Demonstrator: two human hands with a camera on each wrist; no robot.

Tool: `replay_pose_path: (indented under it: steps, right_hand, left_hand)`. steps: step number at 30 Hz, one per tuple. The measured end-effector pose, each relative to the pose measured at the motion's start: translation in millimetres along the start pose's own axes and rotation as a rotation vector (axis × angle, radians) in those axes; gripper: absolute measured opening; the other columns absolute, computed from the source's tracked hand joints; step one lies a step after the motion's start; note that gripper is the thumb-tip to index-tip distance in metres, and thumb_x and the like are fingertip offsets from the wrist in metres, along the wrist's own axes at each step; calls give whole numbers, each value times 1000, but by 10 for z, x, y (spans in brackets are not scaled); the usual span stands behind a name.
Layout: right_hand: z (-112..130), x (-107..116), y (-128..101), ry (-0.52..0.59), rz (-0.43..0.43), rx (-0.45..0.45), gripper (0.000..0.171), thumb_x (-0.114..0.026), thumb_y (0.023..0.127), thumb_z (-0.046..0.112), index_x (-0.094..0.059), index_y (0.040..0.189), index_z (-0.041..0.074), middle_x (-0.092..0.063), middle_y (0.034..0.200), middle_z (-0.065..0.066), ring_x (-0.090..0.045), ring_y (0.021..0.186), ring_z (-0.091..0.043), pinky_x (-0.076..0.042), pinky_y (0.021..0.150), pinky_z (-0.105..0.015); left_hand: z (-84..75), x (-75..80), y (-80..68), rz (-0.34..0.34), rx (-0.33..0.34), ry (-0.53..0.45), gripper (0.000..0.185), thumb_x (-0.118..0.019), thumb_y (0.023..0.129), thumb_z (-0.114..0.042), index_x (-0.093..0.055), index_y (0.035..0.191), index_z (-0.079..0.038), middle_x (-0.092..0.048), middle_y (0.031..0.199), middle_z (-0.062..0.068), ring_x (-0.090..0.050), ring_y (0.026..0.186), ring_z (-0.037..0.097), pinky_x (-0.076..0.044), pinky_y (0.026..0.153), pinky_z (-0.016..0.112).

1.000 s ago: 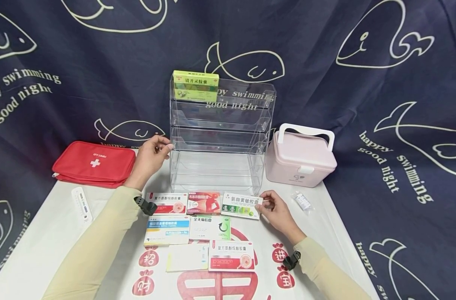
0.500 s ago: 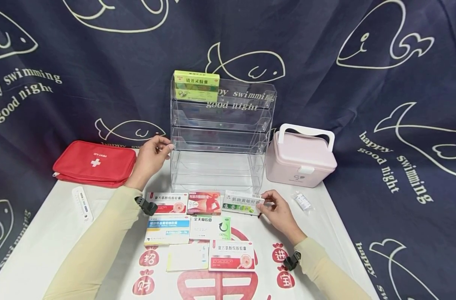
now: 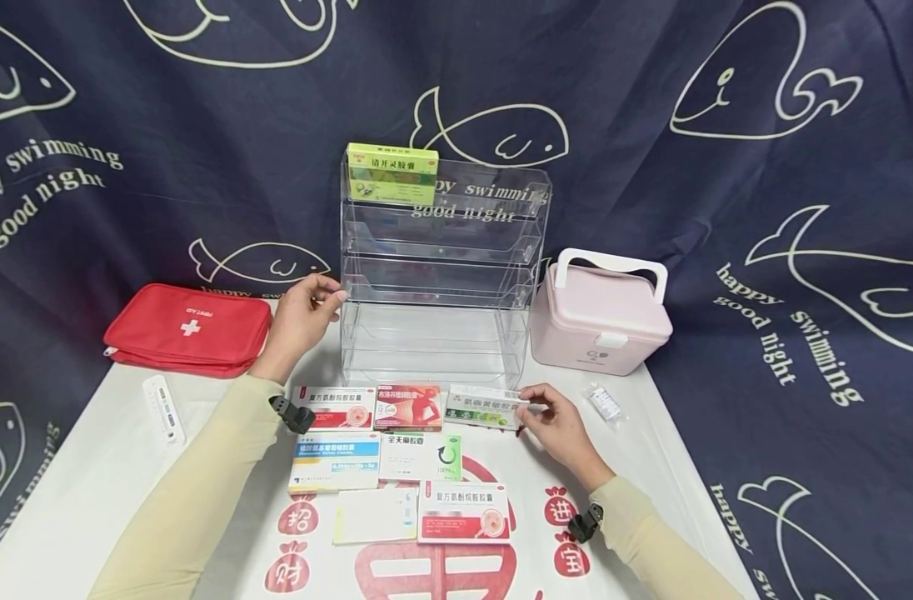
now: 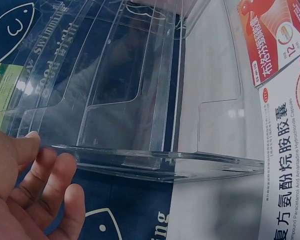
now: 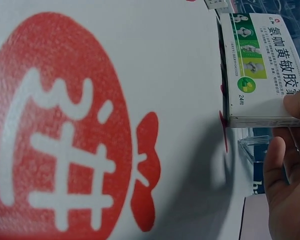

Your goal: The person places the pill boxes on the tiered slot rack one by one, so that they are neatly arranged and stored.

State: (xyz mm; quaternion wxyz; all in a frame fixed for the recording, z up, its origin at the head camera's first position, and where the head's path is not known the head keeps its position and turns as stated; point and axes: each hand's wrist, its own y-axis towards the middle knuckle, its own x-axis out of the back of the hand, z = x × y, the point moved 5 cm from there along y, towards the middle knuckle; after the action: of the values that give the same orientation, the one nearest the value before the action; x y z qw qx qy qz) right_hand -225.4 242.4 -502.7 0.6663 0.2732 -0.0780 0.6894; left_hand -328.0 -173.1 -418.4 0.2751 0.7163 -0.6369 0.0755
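While my right hand [image 3: 557, 425] pinches one green-and-white box [image 3: 484, 407] lifted at the table's [image 3: 89, 492] middle, my left hand [image 3: 301, 317] grips the clear rack's [image 3: 441, 275] left edge; six boxes lie flat, one sits atop the rack; small print is unreadable.

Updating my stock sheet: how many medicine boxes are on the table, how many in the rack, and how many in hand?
Flat cardboard medicine boxes on the white table: 6
Green box in clear acrylic rack: 1
White-green box held by right hand: 1
Total: 8
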Motion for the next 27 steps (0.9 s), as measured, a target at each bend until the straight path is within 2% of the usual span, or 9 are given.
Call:
replay_pose_path:
  steps: [4, 11, 15, 20, 27]
  right_hand:
    - [-178, 0, 15, -1, -18, -14, 22, -76, 86, -8, -65, 101, 4, -69, 113, -11, -65, 96, -17, -50, 67, -27]
    - [-246, -3, 32, 44, -2, -12, 25, -76, 86, -7, -66, 106, 5, -69, 118, -13, -66, 105, -20, -51, 71, -28]
    - [-241, -20, 34, 46, 0, -24, 27, -74, 86, -11, -66, 110, 0, -68, 119, -17, -66, 104, -21, -51, 70, -28]
    - [-65, -12, 27, 73, -6, -25, 25, -71, 87, -15, -65, 110, -8, -67, 115, -23, -65, 95, -23, -51, 66, -30]
    - [217, 57, 80, 103, -2, 13, 21, -72, 88, -11, -67, 108, -7, -67, 115, -21, -64, 99, -17, -53, 68, -27]
  left_hand:
    - [2, 1, -1, 1, 0, 0, 20, -68, 100, -17, -64, 111, -1, -65, 90, 14, -72, 75, 31, -48, 65, 26]
    - [13, 8, -8, 1, 14, 4, 20, -67, 100, -17, -64, 111, -1, -64, 91, 13, -72, 75, 30, -49, 65, 25]
    - [14, 6, -11, 0, 8, 5, 19, -67, 101, -16, -64, 111, 0, -65, 90, 14, -71, 75, 31, -49, 65, 24]
    - [19, -5, -8, 2, 3, -1, 18, -66, 101, -15, -63, 111, 0, -65, 90, 15, -71, 74, 31, -49, 65, 23]
    - [8, -12, 2, 8, 6, -16, 19, -66, 101, -16, -64, 111, 0, -65, 90, 15, -71, 74, 31, -50, 65, 23]
